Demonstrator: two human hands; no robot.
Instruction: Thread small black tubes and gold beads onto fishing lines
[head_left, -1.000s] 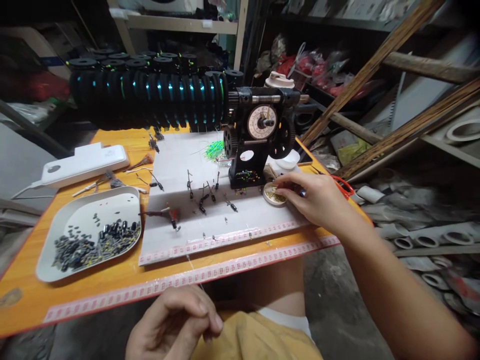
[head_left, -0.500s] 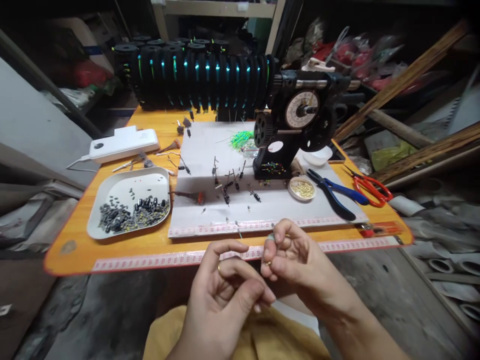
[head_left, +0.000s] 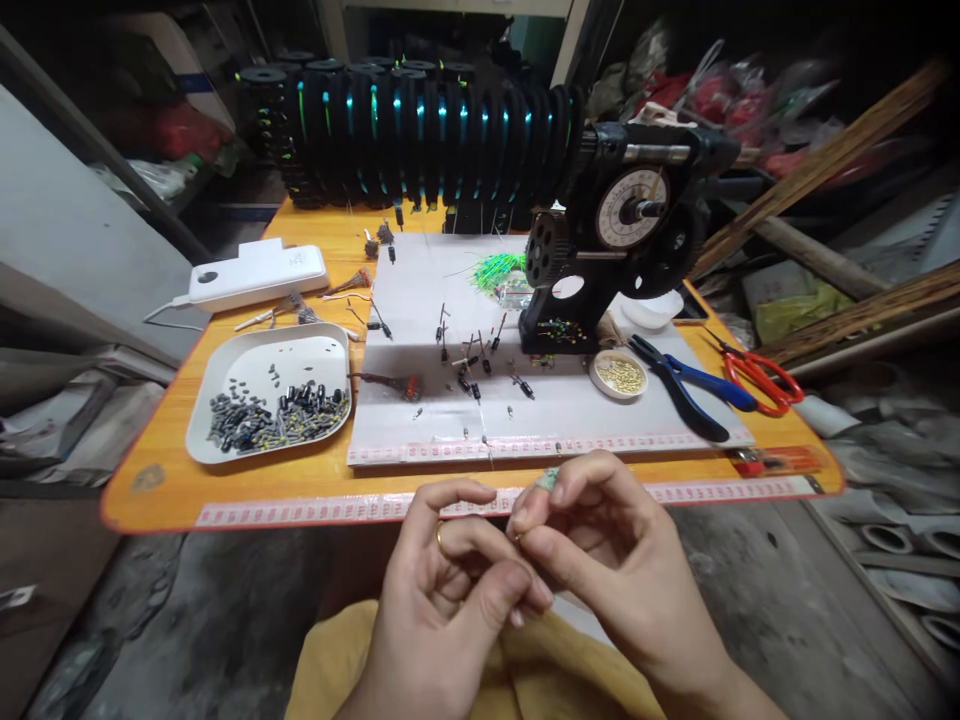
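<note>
Both hands are close together in front of the table's near edge. My right hand (head_left: 611, 555) pinches a tiny gold bead (head_left: 517, 538) between thumb and forefinger; a pale green wrap covers part of one finger. Beside it, my left hand (head_left: 457, 590), with a ring on one finger, has thumb and fingertips closed together. Whatever lies between them is too fine to see. A thin line (head_left: 491, 455) runs over the board's edge above the hands. Beyond, a round dish (head_left: 598, 388) holds many gold beads (head_left: 624, 374). Small black weights on short stems (head_left: 525, 388) lie on the white board (head_left: 405, 430).
A white tray (head_left: 196, 425) of small dark parts stands left, near a white power strip (head_left: 259, 275). Black-and-blue pliers (head_left: 682, 390), red scissors (head_left: 761, 380) and a utility knife (head_left: 780, 460) lie right. A black winding machine (head_left: 570, 240) with spools stands behind. Measuring tape (head_left: 300, 508) edges the table.
My right hand has come from the bead dish to my left hand, bringing a gold bead. Its fingertips have since moved closer to my left fingers. The view has shifted too.
</note>
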